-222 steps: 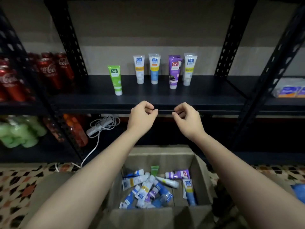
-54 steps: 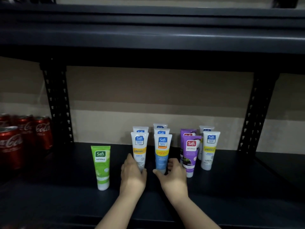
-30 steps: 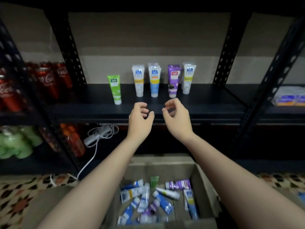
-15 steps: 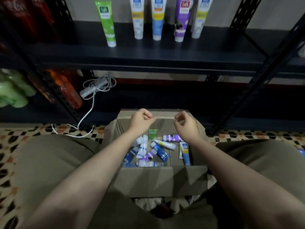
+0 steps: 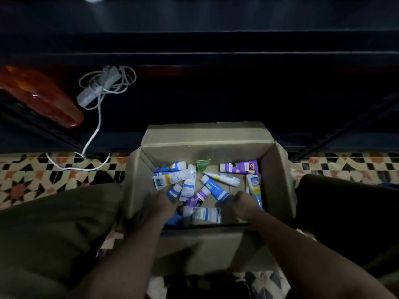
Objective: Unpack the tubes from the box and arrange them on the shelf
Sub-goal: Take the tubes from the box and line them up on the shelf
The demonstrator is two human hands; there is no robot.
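On the patterned floor at the left lies a white cable (image 5: 98, 117), trailing from under the dark shelf (image 5: 216, 55). Further right, the open cardboard box (image 5: 207, 137) holds the loose tubes (image 5: 213, 188) (white, blue, purple, one green). Both hands are down among them: the left hand (image 5: 160, 203) and right hand (image 5: 244, 205) are blurred, so I cannot tell whether either grips anything.

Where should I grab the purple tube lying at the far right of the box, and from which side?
Take the purple tube across its flat middle, coming straight down from above. It lies on its side on the bottom of the box, cap pointing left, nothing on top of it. The right hand is nearer, so it probably suits best.
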